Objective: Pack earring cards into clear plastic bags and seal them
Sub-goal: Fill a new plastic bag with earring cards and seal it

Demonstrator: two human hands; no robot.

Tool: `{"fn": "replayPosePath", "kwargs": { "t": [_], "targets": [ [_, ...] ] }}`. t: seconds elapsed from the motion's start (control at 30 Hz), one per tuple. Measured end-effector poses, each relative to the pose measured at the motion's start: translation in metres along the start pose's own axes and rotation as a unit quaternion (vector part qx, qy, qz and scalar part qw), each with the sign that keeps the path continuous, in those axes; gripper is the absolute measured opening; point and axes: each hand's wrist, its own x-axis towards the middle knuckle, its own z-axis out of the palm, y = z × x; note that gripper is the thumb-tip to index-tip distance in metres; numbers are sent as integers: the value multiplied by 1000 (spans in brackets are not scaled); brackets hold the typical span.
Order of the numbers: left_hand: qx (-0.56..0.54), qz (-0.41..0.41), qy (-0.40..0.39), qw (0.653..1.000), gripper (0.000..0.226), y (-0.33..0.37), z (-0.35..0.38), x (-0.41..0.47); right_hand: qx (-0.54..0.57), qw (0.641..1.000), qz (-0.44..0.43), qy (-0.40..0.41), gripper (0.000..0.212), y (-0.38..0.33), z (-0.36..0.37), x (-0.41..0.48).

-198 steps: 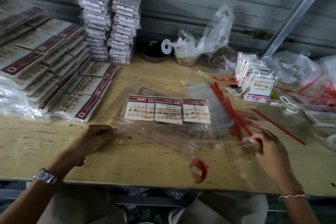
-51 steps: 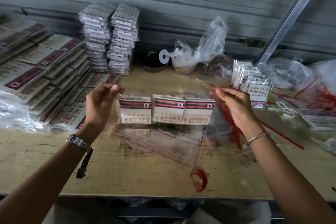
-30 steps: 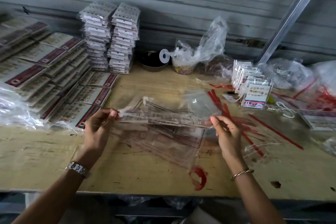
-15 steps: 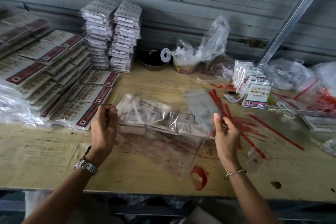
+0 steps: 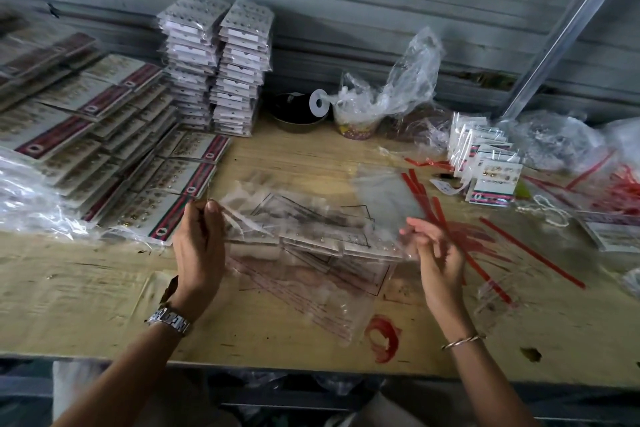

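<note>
Two hands being held over table (image 5: 104, 305), backs toward camera, forearms reaching in from near edge. Clear plastic bag (image 5: 304, 218) with earring cards (image 5: 311, 241) inside being held between them, nearly flat, over table's middle. Bag's left end being pinched by left hand (image 5: 199, 250), thumb and fingertips closed on it. Right hand (image 5: 438, 253) being held at bag's right end, fingers nearly straight, blurred; grasp there cannot be told.
</note>
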Motion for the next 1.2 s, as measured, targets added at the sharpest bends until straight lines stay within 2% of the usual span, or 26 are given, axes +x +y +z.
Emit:
{"fn": "replayPosePath", "kwargs": {
  "t": [0.1,0.17,0.27,0.5,0.7,0.83,0.9,1.0,1.1,1.2],
  "targets": [
    [0,-2,12,1000,27,0,2,1,59,997,19,-54,28,3,-9,-4],
    [-1,-6,14,1000,29,-1,3,1,62,996,42,-49,24,1,-13,-6],
    [-13,-29,16,999,29,-2,4,2,43,998,40,-9,14,-5,-13,-9],
    [-43,-30,14,999,23,-1,5,0,6,987,-29,157,17,-9,15,1],
    [-104,-6,26,994,24,7,2,3,40,977,-40,206,17,-9,30,14],
    [-138,-1,28,990,22,21,4,17,36,974,-58,215,20,-15,39,29],
    [-154,-7,42,987,22,29,7,32,27,970,-76,228,14,-21,43,44],
    [-156,-16,72,985,23,40,14,56,18,966,-91,240,18,-32,49,72],
    [-112,-33,109,987,25,42,23,73,0,974,-80,210,17,-36,56,93],
    [-99,-56,112,987,28,42,29,90,-31,984,-46,168,20,-33,62,113]
  ]
}}
